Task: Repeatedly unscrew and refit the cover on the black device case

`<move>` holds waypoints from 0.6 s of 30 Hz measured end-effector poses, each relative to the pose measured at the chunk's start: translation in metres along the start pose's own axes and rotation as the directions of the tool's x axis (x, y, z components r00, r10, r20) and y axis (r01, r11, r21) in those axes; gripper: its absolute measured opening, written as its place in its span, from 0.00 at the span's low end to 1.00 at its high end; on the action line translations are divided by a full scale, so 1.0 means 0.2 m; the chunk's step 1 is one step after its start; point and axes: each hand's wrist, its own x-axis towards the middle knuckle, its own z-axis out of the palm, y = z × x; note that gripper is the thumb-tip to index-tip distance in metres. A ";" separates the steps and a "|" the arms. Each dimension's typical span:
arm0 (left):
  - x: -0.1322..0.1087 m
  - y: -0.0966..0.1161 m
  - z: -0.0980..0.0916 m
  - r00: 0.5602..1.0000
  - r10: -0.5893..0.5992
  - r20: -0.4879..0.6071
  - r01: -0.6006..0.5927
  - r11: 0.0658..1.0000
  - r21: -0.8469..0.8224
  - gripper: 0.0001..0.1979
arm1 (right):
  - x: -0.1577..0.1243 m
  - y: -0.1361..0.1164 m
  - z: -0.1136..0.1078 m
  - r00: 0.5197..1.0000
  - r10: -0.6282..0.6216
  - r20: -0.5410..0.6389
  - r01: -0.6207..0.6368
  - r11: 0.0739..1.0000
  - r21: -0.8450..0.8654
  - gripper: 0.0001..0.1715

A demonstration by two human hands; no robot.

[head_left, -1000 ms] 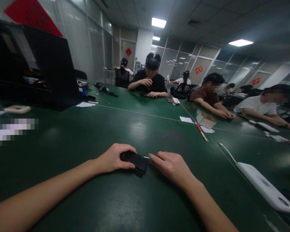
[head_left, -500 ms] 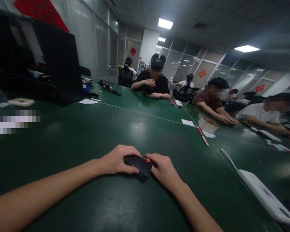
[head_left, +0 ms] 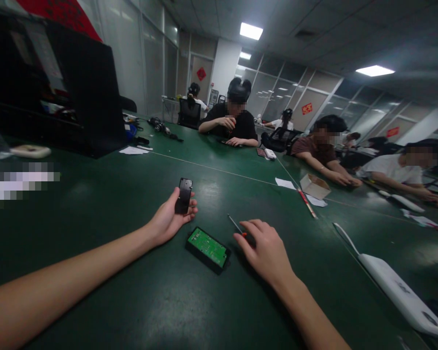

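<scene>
On the green table between my hands lies a black plastic case (head_left: 206, 262), its top off, with a green circuit board (head_left: 209, 245) showing inside. My left hand (head_left: 168, 218) holds the flat black cover (head_left: 184, 196) up and tilted, just beyond the case's left end. My right hand (head_left: 264, 245) is closed round a screwdriver (head_left: 235, 224), to the right of the case and apart from it. The screwdriver's thin metal shaft points forward and left; an orange bit shows by the fingers, while most of the handle is hidden in my palm.
A white power strip (head_left: 401, 289) lies to the right. Farther off stand a small open box (head_left: 315, 186), a red-striped stick (head_left: 307, 203) and paper (head_left: 285, 183). A large black cabinet (head_left: 91, 97) rises at the left. Several people sit around the table.
My left hand has lifted the cover off the case and carried it forward and left, exposing the circuit board. My right hand has drawn away to the right with the screwdriver.
</scene>
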 end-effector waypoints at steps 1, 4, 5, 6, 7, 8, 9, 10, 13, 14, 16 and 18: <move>0.00 0.00 0.00 1.000 -0.014 -0.005 0.014 1.000 -0.014 0.20 | -0.01 -0.04 0.00 0.998 -0.061 -0.022 0.063 0.995 0.078 0.22; 0.00 0.01 0.01 0.998 -0.058 -0.001 0.058 0.997 -0.051 0.20 | -0.03 -0.16 0.03 0.989 -0.149 0.024 0.136 0.948 0.287 0.38; 0.00 0.02 0.01 0.998 -0.067 0.005 0.067 0.996 -0.060 0.20 | -0.04 -0.19 0.04 0.989 -0.139 0.056 0.115 0.943 0.312 0.40; 0.00 0.02 0.01 0.997 -0.073 0.012 0.074 0.995 -0.067 0.21 | -0.05 -0.22 0.06 0.989 -0.127 0.073 0.098 0.945 0.311 0.38; 0.00 0.02 0.01 0.997 -0.079 0.019 0.080 0.994 -0.072 0.21 | -0.05 -0.24 0.07 0.990 -0.116 0.083 0.085 0.949 0.303 0.33; 0.00 0.02 0.01 0.996 -0.085 0.024 0.087 0.993 -0.078 0.21 | -0.06 -0.25 0.08 0.991 -0.101 0.090 0.069 0.951 0.301 0.29; 0.00 0.02 0.01 0.995 -0.092 0.031 0.094 0.992 -0.083 0.21 | -0.06 -0.25 0.08 0.992 -0.085 0.091 0.052 0.948 0.314 0.25; -0.01 0.02 0.01 0.994 -0.101 0.041 0.105 0.991 -0.089 0.20 | -0.06 -0.24 0.08 0.994 -0.065 0.089 0.031 0.939 0.343 0.22; -0.03 0.02 0.02 0.986 -0.128 0.111 0.140 0.984 -0.110 0.19 | -0.05 -0.21 0.06 0.996 0.048 0.075 -0.079 0.870 0.486 0.20; -0.04 0.02 0.03 0.981 -0.131 0.141 0.149 0.981 -0.122 0.19 | -0.05 -0.20 0.05 0.992 0.101 0.074 -0.125 0.832 0.541 0.20; -0.07 0.02 0.04 0.970 -0.138 0.199 0.170 0.974 -0.150 0.19 | -0.04 -0.18 0.03 0.974 0.212 0.082 -0.213 0.718 0.663 0.22; -0.09 0.02 0.05 0.959 -0.149 0.241 0.193 0.966 -0.171 0.19 | -0.03 -0.17 0.03 0.951 0.295 0.091 -0.250 0.565 0.786 0.25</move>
